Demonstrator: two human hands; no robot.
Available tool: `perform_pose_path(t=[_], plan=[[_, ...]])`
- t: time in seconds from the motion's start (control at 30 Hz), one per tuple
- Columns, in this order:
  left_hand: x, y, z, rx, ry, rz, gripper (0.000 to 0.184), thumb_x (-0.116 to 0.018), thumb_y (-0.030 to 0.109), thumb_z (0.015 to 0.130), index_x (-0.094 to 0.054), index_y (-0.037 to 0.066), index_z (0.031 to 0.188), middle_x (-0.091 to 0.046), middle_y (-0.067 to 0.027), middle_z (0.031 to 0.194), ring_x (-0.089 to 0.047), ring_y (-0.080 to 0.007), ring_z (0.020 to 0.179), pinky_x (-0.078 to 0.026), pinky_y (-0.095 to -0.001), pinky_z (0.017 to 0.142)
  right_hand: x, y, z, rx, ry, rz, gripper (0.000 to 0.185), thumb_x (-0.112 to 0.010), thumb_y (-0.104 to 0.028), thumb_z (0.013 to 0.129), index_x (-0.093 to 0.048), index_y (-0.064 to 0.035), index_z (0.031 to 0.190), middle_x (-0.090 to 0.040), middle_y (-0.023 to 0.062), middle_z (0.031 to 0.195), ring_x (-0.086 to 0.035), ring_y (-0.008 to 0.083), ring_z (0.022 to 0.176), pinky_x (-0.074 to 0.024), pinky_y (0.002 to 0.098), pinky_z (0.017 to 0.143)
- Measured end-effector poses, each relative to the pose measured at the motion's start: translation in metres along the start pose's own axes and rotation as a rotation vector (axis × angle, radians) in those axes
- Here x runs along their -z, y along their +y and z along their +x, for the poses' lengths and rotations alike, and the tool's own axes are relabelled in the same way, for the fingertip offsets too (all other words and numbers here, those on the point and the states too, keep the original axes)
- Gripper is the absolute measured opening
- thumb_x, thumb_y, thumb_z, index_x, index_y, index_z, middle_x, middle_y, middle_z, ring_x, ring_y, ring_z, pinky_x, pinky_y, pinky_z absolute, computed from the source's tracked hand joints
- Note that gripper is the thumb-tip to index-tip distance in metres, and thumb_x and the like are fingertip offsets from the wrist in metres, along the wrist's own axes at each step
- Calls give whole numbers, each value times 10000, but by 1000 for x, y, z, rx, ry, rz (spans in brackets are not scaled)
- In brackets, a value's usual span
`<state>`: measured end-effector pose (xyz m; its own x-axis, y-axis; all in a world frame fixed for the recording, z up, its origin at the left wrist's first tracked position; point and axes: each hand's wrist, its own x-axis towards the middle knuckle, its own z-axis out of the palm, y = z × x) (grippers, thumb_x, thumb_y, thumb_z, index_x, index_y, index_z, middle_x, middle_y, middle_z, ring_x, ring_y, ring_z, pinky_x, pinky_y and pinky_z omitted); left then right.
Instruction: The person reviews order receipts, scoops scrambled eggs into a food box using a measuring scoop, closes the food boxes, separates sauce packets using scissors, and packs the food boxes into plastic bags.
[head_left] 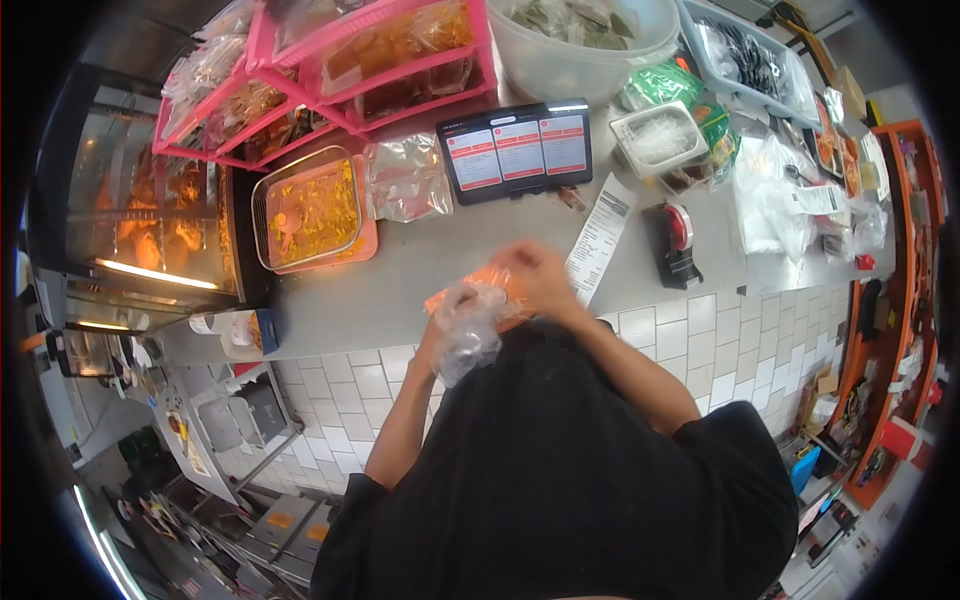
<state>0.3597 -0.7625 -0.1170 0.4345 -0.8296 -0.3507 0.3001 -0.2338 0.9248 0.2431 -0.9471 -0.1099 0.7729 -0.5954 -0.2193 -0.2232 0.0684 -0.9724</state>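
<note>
The crumpled clear plastic bag (470, 345), gripped in the curled left hand (447, 308) at the near edge of the smooth grey counter (400, 255), should be light, soft and slippery, best held by gathered folds, while the blurred right hand (537, 277) has a grip I cannot tell.

The desk (400, 260) is showing a smooth, metallic-looking grey top with a dull sheen, while the clear plastic bag (468, 350) is looking thin, crinkled and glossy, and the orange packet (486, 275) is catching light on a filmy surface. The foil-like silver pouch (410, 178) is shining in creases, the tablet (520, 150) is presenting a smooth, glossy screen, the receipt (598, 245) is looking like plain matt paper, and the crates (487, 60) are displaying smooth pink plastic. The shirt (590, 470) is appearing as soft, matt black cloth, and the floor tiles (325, 385) are looking smooth.
</note>
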Motion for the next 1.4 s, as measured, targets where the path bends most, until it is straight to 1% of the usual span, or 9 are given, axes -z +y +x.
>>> perform_pose_path(t=[0.03,0.2,0.27,0.6,0.8,0.97,1.27,1.33,1.4], plan=[[-3,8,-2,-174,7,319,301,-669,152,882,-608,37,1154,-639,-49,960,-609,-146,896,-500,-280,771,-21,14,-11,160,-89,-89,150,-638,-56,872,-656,-19,1016,-655,101,992,-628,217,909,-498,326,817],[16,-10,-1,-19,-118,-17,178,-675,120,843,-689,58,1009,-663,-51,963,-609,-181,943,-494,-321,800,-29,9,-9,337,-174,-253,193,-620,25,768,-626,-1,959,-581,151,1005,-581,330,914,-480,388,836],[8,-11,3,-703,389,924,202,-721,130,757,-717,86,954,-674,-60,952,-628,-243,859,-509,-360,763,-26,-9,-8,317,-231,-337,170,-621,-6,769,-610,-7,938,-572,132,1007,-570,343,944,-473,401,829],[13,107,2,-652,498,953,311,-731,107,722,-700,85,1031,-697,-114,956,-666,-287,761,-530,-366,695,-50,-66,43,951,-85,-694,180,-617,-126,754,-615,-37,910,-580,91,994,-548,262,980,-412,394,853],[22,98,-12,-313,498,571,238,-673,58,871,-634,-15,1094,-681,-85,952,-663,-169,786,-540,-305,629,-79,-61,22,900,64,-602,163,-675,-105,774,-612,-61,918,-579,84,980,-567,258,898,-421,385,817],[12,28,-23,-95,692,19,269,-664,42,888,-611,-19,1145,-663,-123,1017,-671,-196,837,-577,-297,670,-77,-34,-1,880,-436,-320,249,-704,-83,777,-626,-67,1013,-612,98,1060,-603,297,946,-488,391,806],[-9,-10,-18,213,787,-599,238,-675,77,890,-633,-38,1094,-672,-129,1024,-678,-198,883,-578,-316,717,-69,11,2,712,-596,-282,163,-637,34,816,-648,-49,955,-634,68,997,-626,238,944,-503,348,825],[-11,-1,-19,229,712,-600,249,-683,85,894,-627,-23,1111,-666,-122,1045,-678,-195,891,-579,-327,730,-76,9,-4,118,-364,-17,114,-622,45,854,-653,-17,944,-658,54,925,-649,166,852,-514,311,750],[-13,1,-18,216,727,-619,255,-682,98,900,-624,-18,1120,-663,-116,1057,-674,-192,910,-573,-327,753,-76,1,-2,17,-326,-24,82,-626,35,867,-659,1,933,-673,54,892,-650,141,826,-523,295,719]])
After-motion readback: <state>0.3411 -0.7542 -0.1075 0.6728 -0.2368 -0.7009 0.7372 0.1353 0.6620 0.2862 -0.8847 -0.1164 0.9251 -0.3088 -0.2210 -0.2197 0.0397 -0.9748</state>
